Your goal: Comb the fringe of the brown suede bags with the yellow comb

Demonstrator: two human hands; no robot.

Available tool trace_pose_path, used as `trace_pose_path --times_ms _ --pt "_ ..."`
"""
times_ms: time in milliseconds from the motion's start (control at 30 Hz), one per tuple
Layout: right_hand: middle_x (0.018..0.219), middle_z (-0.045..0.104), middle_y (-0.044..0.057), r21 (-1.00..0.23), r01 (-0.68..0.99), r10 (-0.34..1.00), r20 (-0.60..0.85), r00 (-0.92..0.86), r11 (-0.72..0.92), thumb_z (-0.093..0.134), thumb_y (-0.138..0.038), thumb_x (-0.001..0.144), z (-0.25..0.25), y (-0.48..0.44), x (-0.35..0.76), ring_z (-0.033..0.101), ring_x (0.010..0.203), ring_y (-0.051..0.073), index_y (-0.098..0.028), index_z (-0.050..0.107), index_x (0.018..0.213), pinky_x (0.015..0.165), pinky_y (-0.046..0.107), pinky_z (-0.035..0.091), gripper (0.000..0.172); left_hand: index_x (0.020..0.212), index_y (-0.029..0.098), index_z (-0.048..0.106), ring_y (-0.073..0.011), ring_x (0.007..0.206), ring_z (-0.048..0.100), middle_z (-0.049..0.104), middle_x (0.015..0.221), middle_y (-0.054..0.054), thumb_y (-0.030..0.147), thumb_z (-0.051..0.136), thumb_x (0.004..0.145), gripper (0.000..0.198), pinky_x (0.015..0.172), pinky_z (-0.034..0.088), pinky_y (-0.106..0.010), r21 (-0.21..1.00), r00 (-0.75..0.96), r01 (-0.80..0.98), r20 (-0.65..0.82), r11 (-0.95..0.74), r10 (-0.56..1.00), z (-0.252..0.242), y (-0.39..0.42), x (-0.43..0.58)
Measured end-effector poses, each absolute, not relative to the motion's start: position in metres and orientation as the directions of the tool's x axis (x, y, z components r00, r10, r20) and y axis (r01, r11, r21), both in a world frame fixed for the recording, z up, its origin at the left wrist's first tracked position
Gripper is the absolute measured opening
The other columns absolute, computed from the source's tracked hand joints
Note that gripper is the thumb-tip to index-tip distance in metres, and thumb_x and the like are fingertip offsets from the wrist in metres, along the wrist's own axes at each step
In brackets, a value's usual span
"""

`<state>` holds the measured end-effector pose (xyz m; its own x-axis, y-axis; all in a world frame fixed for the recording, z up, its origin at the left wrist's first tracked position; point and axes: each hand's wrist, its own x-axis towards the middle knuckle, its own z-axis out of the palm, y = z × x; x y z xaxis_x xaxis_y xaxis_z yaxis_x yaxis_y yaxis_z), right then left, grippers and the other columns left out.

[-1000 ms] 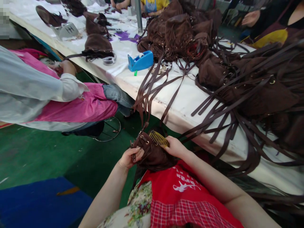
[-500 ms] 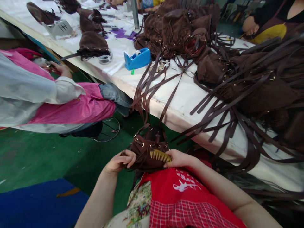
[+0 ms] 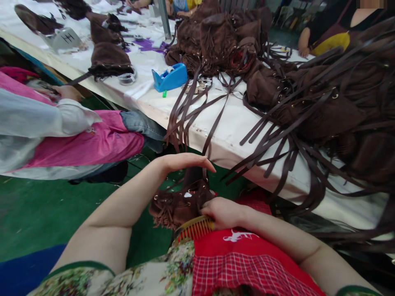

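A brown fringed bag [image 3: 175,207] with metal eyelets and a drawcord is in front of my lap, its fringe hanging at the left. My right hand [image 3: 224,211] is closed on the handle of a yellow wide-toothed comb [image 3: 196,227], at the bag's right side. The comb's teeth point down over my red apron [image 3: 216,246]. My left hand [image 3: 189,161] is above the bag's top, fingers stretched to the right with the tips bent down. Nothing shows in it, though its underside is hidden. A small white patch [image 3: 187,195] shows at the bag's opening.
Brown bags [image 3: 222,41] are heaped on the white table [image 3: 216,127], and many dark straps [image 3: 296,164] hang over its edge. A blue tape dispenser [image 3: 171,78] stands near that edge. A person in a pink apron [image 3: 89,139] sits at the left; another person's hand [image 3: 304,51] rests across the table.
My left hand has left the bag's left side and risen over its top, fingers straightened. The comb has moved off the bag's front, down and left, still in my right hand.
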<state>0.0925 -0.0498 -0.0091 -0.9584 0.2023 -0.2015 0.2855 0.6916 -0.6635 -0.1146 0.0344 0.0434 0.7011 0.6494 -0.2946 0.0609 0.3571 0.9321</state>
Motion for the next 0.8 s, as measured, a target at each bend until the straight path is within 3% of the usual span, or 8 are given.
trace_pose_path --times_ms 67,167,267,333,467,600,700,800 --pt "0.073 0.063 0.001 -0.677 0.313 0.240 -0.202 -0.949 0.666 0.058 -0.026 0.074 0.002 -0.048 0.098 0.051 0.064 0.013 -0.018 0.062 0.077 0.059 0.025 0.036 0.009 0.090 0.015 0.072 -0.0269 0.092 0.065 0.072 0.092 -0.013 0.062 0.052 0.079 0.052 0.078 0.049 -0.034 0.851 0.823 0.123 -0.374 0.510 0.427 0.010 0.044 -0.089" --pt "0.064 0.058 -0.002 -0.724 0.443 0.372 -0.271 -0.887 0.528 0.057 -0.023 0.074 0.008 -0.038 0.120 0.047 0.057 0.011 -0.017 0.061 0.072 0.054 0.023 0.033 0.007 0.093 0.014 0.071 -0.0227 0.068 0.065 0.071 0.073 -0.011 0.074 0.038 0.078 0.070 0.060 0.047 -0.029 0.696 0.808 0.309 -0.551 0.648 0.207 -0.041 0.039 -0.064" --pt "0.062 0.056 -0.003 -0.793 0.551 0.490 -0.382 -0.783 0.262 0.059 -0.028 0.076 -0.002 -0.020 0.145 0.047 0.056 0.010 -0.016 0.062 0.074 0.051 0.021 0.033 0.012 0.083 0.012 0.071 -0.0186 0.050 0.057 0.068 0.062 -0.010 0.075 0.039 0.077 0.070 0.049 0.042 -0.027 0.589 0.728 0.320 -0.654 0.742 0.205 -0.070 0.023 -0.057" --pt "0.065 0.058 -0.003 -0.821 0.565 0.547 -0.435 -0.715 0.085 0.064 -0.034 0.073 -0.012 -0.004 0.155 0.049 0.058 0.011 -0.015 0.064 0.078 0.052 0.021 0.036 0.019 0.076 0.012 0.070 -0.0175 0.049 0.056 0.067 0.060 -0.009 0.069 0.047 0.078 0.062 0.048 0.041 -0.026 0.590 0.709 0.238 -0.649 0.771 0.277 -0.076 0.016 -0.060" --pt "0.069 0.061 -0.003 -0.876 0.453 0.589 -0.455 -0.668 -0.163 0.070 -0.030 0.065 -0.026 0.025 0.155 0.052 0.060 0.011 -0.013 0.064 0.082 0.057 0.021 0.043 0.024 0.081 0.015 0.071 -0.0189 0.064 0.063 0.072 0.076 -0.007 0.055 0.071 0.067 0.042 0.056 0.048 -0.026 0.681 0.767 0.276 -0.582 0.679 0.272 -0.070 0.015 -0.072" --pt "0.057 0.056 -0.006 -0.860 0.474 0.613 -0.480 -0.628 -0.187 0.068 -0.023 0.061 -0.029 0.042 0.137 0.045 0.045 0.006 -0.014 0.060 0.073 0.042 0.017 0.036 0.016 0.097 0.017 0.070 -0.0218 0.088 0.065 0.072 0.099 -0.005 0.037 0.082 0.059 0.045 0.080 0.051 -0.030 0.825 0.833 0.413 -0.514 0.386 0.205 -0.061 0.008 -0.065" --pt "0.045 0.048 -0.010 -0.812 0.565 0.627 -0.517 -0.583 -0.145 0.063 -0.014 0.059 -0.037 0.049 0.125 0.040 0.037 0.005 -0.015 0.058 0.072 0.036 0.016 0.030 0.013 0.106 0.015 0.068 -0.0225 0.105 0.060 0.069 0.111 -0.006 0.038 0.074 0.070 0.043 0.100 0.042 -0.034 0.900 0.848 0.266 -0.389 0.346 0.360 -0.072 -0.007 -0.049" --pt "0.040 0.043 -0.011 -0.788 0.591 0.603 -0.558 -0.570 -0.170 0.062 -0.013 0.062 -0.052 0.051 0.121 0.039 0.034 0.006 -0.016 0.058 0.077 0.035 0.016 0.030 0.016 0.103 0.012 0.067 -0.0236 0.106 0.060 0.069 0.109 -0.010 0.039 0.071 0.074 0.041 0.103 0.039 -0.038 0.865 0.814 0.078 -0.342 0.495 0.469 -0.094 -0.022 -0.044"
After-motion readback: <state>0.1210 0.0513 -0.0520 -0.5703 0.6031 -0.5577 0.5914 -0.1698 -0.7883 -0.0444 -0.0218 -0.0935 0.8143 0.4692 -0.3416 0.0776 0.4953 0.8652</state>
